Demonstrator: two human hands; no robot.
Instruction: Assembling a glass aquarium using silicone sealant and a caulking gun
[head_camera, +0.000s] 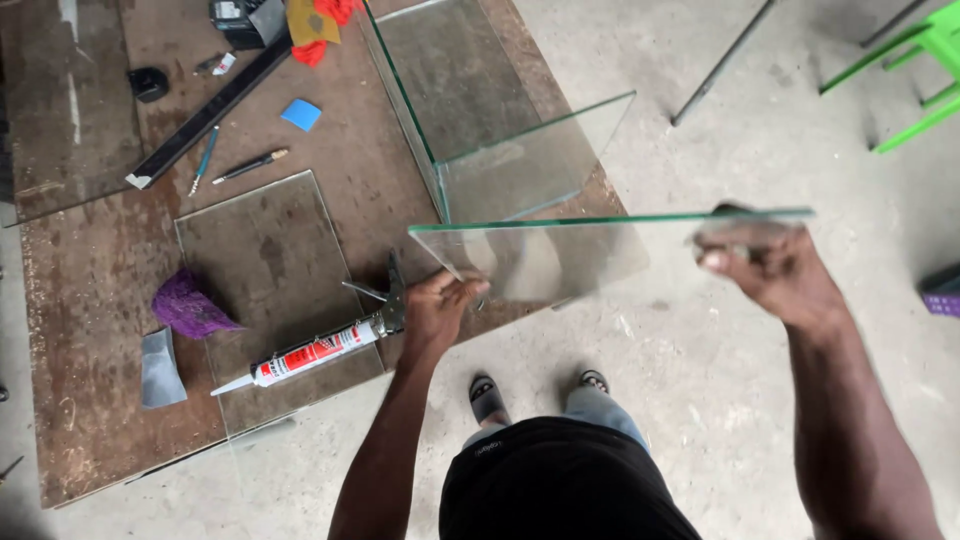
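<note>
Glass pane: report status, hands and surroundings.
Both hands gripping glass pane: left hand, right hand. Pane held upright, off the board. Glass box close behind.

- Brown board (90, 300) on concrete floor (760, 150);
- On board: flat glass pane (270, 260), sealant gun (320, 352), purple cloth (188, 306), blue card (301, 114), pencils (250, 165), black bar (205, 118), upright glass box (470, 120).

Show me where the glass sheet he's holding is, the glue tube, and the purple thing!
glass pane (560, 262), head view, lower middle of sheet.
sealant tube (310, 357), head view, middle of barrel.
purple cloth (188, 306), head view, its centre.
</note>
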